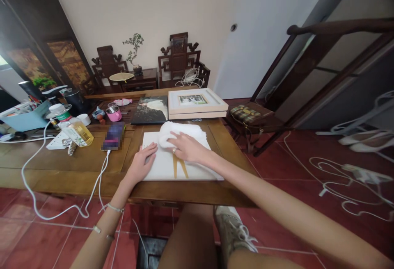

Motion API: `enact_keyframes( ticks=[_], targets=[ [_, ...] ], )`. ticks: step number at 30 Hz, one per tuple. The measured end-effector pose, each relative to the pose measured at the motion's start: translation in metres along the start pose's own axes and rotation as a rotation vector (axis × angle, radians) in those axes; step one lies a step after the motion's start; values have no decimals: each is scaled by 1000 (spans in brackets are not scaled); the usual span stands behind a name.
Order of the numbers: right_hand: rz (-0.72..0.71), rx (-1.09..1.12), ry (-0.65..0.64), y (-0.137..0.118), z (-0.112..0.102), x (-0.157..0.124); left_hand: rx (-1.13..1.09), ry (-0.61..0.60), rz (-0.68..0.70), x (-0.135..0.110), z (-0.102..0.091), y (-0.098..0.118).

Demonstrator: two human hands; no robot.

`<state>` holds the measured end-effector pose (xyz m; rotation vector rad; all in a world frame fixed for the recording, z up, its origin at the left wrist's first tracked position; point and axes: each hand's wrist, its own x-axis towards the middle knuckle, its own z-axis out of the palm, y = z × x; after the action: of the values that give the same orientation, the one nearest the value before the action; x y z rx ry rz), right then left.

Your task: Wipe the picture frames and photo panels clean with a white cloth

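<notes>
A white canvas panel (pixel 163 166) with two tan strokes lies flat on the wooden table (pixel 76 166) in front of me. My left hand (pixel 141 164) rests flat on its left edge, fingers stretched out. My right hand (pixel 186 147) presses down on a white cloth (pixel 181 131) that lies on the upper part of the panel; a ring shows on one finger. The fingers lie spread over the cloth and its near edge.
Behind the panel lie a dark painting (pixel 150 110) and stacked pale picture frames (pixel 197 103). To the left sit a phone (pixel 113 135) with a white cable, a bottle (pixel 78 133), a pink cup (pixel 113 114) and clutter. A dark wooden rack (pixel 308 80) stands right; cables lie across the red floor.
</notes>
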<state>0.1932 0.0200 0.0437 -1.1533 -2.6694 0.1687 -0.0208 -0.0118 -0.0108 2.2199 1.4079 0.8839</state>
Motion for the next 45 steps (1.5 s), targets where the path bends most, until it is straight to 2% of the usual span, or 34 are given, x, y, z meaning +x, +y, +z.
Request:
enact_keyframes(
  ticks=[5,7,10,15,18,21,24,26,28,30,32,37,40,42,45],
  targets=[
    [-93,84,-24,-12,12,60,33,7,15,0,-2,-2],
    [-86,109,-22,-16,15,69,36,8,21,0,-2,-3],
    [-1,136,-3,-5,14,63,19,2,16,0,-2,-2],
    [152,138,31,42,0,16,-4,-5,10,-1,0,-2],
    [191,94,44,55,-3,-26,-5,-4,8,-1,1,-2],
    [88,38,40,40,0,-74,1,-8,1,-1,1,-2],
    [-3,36,10,8,-1,-120,16,-24,-9,-1,1,0],
    [-40,56,-29,-11,-5,-142,21,-34,-7,-1,1,1],
    [-61,71,-69,-20,-10,-152,22,-35,-3,-1,1,2],
    [-51,76,-90,-17,-15,-148,25,-34,0,-1,1,1],
    [-10,75,-77,-5,-15,-131,31,-35,2,-1,1,1],
    [138,98,16,35,-1,-54,37,-51,-4,-1,-2,0],
    [254,111,102,37,12,-22,33,-54,-9,-1,-2,1],
    [203,92,119,27,20,-20,32,-55,-7,-1,-2,1],
    [29,77,104,0,27,-45,34,-51,0,-1,0,0]
  ],
)
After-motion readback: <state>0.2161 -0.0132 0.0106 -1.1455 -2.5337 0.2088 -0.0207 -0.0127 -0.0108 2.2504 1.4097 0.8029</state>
